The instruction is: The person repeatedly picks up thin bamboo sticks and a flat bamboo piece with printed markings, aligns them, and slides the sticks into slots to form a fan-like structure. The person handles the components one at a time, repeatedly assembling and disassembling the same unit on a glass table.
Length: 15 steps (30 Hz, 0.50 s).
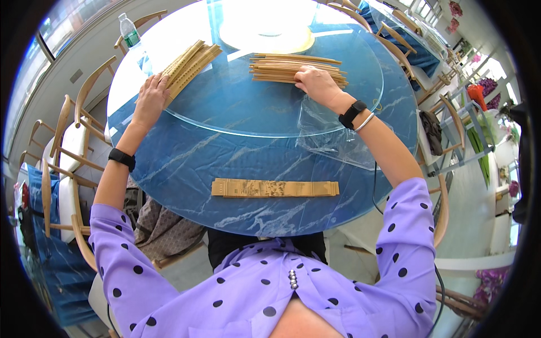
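Note:
My left hand (150, 97) lies flat, fingers spread, on the near end of a stack of tan paper sleeves (189, 65) on the glass turntable (236, 107). My right hand (316, 83) rests on the right part of a pile of bamboo chopsticks (284, 67), fingers curled over them. One long tan sleeve (275, 188) lies flat on the blue marbled round table (191, 163), close to my chest. Both wrists wear black bands; the right also has a silver bangle.
A crumpled clear plastic bag (332, 135) lies under my right forearm. A water bottle (131, 35) stands at the far left rim. A pale round plate (270, 34) sits mid-turntable. Wooden chairs (67, 141) ring the table; another table (420, 39) is behind.

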Motion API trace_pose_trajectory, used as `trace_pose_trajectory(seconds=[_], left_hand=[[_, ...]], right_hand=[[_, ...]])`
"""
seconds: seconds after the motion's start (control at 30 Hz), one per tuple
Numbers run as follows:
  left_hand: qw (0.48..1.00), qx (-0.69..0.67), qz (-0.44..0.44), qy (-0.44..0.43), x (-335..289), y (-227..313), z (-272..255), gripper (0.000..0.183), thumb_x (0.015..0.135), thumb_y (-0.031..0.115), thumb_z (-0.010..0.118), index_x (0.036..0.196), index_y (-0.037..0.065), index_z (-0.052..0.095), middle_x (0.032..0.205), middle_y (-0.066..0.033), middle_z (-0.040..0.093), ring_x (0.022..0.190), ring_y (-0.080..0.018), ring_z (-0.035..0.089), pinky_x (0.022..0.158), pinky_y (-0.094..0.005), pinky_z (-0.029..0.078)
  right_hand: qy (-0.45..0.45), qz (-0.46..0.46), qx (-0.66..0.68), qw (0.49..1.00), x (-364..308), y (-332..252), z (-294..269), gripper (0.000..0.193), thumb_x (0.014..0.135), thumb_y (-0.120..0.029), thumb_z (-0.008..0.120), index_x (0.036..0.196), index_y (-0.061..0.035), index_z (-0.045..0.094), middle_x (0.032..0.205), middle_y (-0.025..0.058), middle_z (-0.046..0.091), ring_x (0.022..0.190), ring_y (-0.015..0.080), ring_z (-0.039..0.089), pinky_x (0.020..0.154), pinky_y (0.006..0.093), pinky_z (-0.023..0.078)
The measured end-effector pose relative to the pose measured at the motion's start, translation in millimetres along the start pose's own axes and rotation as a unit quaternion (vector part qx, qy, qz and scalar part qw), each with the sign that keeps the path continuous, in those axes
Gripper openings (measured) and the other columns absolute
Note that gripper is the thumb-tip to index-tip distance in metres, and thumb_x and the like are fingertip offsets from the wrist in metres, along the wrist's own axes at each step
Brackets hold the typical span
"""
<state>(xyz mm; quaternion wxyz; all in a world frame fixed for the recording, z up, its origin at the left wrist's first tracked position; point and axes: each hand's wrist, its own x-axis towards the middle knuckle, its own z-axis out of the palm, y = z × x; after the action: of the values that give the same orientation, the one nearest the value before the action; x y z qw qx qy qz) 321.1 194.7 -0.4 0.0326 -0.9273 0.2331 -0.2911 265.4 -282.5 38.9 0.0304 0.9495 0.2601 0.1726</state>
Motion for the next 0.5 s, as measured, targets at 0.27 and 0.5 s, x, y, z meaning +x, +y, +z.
trace_pose_trajectory(seconds=[0.27,0.5], left_hand=[[0.985,-0.14,0.082,0.057,14,85,-42,0.034,0.095,0.015,0.064,0.126,0.0,0.062,0.13,-0.0158,0.059,0.128,-0.0324,0.051,0.109,-0.0431,0.042],[0.941,-0.322,0.087,0.061,70,170,-41,0.039,0.097,0.014,0.065,0.131,-0.002,0.057,0.12,-0.0159,0.06,0.118,-0.0318,0.056,0.099,-0.0398,0.049]], right_hand=[[-0.007,0.016,0.048,0.999,-10,-10,-2,0.019,0.09,-0.019,0.07,0.098,-0.0021,0.068,0.103,0.0127,0.064,0.101,0.0317,0.065,0.086,0.0412,0.055],[0.097,-0.016,-0.045,0.994,-14,-4,14,0.017,0.092,-0.019,0.067,0.101,-0.0044,0.069,0.107,0.0124,0.063,0.108,0.0309,0.062,0.093,0.0402,0.053]])
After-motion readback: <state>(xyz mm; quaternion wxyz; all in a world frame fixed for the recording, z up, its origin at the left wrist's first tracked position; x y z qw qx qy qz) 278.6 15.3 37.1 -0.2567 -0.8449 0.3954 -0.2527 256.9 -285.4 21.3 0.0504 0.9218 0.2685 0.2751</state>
